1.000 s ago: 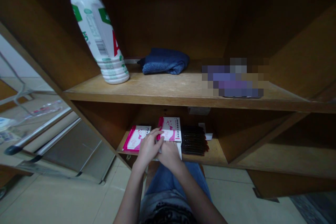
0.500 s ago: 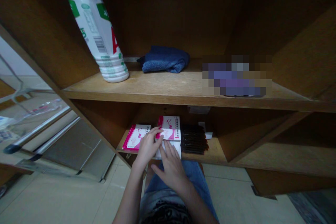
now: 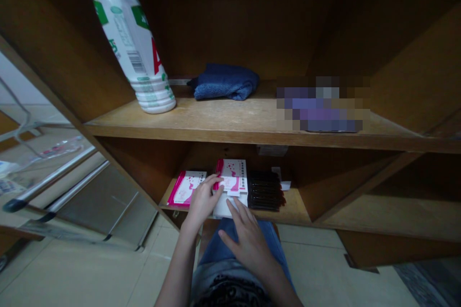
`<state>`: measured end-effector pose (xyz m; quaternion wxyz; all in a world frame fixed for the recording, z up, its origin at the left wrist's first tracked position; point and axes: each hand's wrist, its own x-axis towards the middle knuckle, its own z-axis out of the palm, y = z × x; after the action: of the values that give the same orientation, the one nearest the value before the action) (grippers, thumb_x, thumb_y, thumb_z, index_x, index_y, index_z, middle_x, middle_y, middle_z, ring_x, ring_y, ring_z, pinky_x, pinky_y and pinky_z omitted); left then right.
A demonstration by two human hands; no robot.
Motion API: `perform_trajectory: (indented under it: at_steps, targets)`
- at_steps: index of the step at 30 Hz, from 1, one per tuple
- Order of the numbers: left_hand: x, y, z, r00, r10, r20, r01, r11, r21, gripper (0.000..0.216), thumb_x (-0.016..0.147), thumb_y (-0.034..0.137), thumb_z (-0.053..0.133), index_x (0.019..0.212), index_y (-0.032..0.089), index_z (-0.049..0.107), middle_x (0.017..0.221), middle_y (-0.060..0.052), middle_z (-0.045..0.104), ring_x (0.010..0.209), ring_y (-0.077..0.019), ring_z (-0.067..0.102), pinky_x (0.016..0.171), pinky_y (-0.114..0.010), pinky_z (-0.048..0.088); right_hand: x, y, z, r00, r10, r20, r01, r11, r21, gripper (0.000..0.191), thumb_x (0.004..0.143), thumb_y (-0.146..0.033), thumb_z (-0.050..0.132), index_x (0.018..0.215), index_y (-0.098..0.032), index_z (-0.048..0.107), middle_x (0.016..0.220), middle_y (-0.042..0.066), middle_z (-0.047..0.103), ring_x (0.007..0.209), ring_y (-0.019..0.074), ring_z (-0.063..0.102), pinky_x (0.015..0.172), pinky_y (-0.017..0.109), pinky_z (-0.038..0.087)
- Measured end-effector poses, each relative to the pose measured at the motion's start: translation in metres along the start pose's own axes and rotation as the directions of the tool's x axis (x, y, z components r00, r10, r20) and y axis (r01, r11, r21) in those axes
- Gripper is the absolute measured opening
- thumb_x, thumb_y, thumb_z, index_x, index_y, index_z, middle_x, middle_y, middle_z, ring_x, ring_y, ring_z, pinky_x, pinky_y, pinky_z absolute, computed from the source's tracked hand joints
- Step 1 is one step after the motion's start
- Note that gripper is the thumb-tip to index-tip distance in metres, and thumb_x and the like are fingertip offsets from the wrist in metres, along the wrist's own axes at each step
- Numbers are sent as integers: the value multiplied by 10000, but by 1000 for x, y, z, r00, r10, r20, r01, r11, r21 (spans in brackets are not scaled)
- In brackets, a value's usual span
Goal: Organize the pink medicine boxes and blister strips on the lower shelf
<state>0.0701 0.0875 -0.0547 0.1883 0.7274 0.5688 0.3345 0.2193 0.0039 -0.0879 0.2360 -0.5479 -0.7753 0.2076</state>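
Note:
A pink and white box lies on the lower shelf, with a white flap toward me at its near end. My left hand rests at the box's left side, its fingers stretched over the edge and the thumb apart. To the right, my right hand is open with fingers spread, just at the flap's near right corner; whether the fingertips touch it I cannot tell. Nothing is held in it. A second pink and white packet lies left of my left hand. Dark brown sachets lie in a row right of the box.
On the upper shelf stand a white bottle at left, a folded blue cloth in the middle and a blurred-out purple item at right. A metal-framed rack stands left of the cabinet.
My right hand has drawn back to the right and slightly toward me, uncovering more of the white flap. The left hand and the box have stayed in place.

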Motion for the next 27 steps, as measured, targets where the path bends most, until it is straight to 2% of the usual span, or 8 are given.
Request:
perform_trajectory:
  at_steps: [6, 13, 19, 23, 27]
  targets:
    - [0, 2, -2, 1000, -10, 14, 10, 1000, 12, 244, 845, 273, 499, 1017, 192, 652, 1218, -97, 625, 1140, -222, 577, 988, -392, 434, -1, 0, 0, 998, -51, 40, 50, 999, 18, 615, 847, -318, 535, 1407, -153, 341, 1486, 145, 317, 1370, 283, 278, 1091, 483, 308]
    - [0, 1, -2, 1000, -9, 24, 9, 1000, 20, 248, 850, 278, 495, 1024, 189, 647, 1223, -97, 621, 1140, -220, 576, 988, -392, 435, -12, 3, -7, 991, -98, 90, 98, 995, 7, 633, 810, -302, 590, 1397, -207, 372, 1461, 111, 377, 1343, 295, 332, 1080, 485, 326]
    - [0, 1, -1, 1000, -3, 20, 3, 1000, 16, 252, 854, 280, 488, 1024, 178, 643, 1212, -106, 625, 1136, -218, 578, 986, -392, 436, -9, 5, -7, 1000, -23, 3, 22, 989, 147, 715, 849, -299, 515, 1467, -210, 166, 1494, 106, 312, 1355, 249, 320, 1082, 463, 331]
    - [0, 2, -2, 1000, -8, 7, 8, 1000, 27, 243, 850, 277, 495, 1017, 185, 645, 1205, -103, 631, 1134, -225, 580, 982, -404, 438, -1, 7, 0, 999, 41, -28, -33, 971, 237, 699, 858, -309, 508, 1463, -201, 176, 1487, 122, 320, 1349, 251, 333, 1079, 480, 329]
    - [-1, 3, -2, 1000, -7, 5, 7, 1000, 27, 243, 850, 283, 496, 1017, 194, 648, 1209, -96, 631, 1133, -222, 582, 983, -396, 440, 3, 5, -3, 996, 85, -16, -77, 955, 286, 645, 848, -310, 530, 1435, -202, 282, 1455, 120, 378, 1327, 259, 372, 1074, 492, 334]
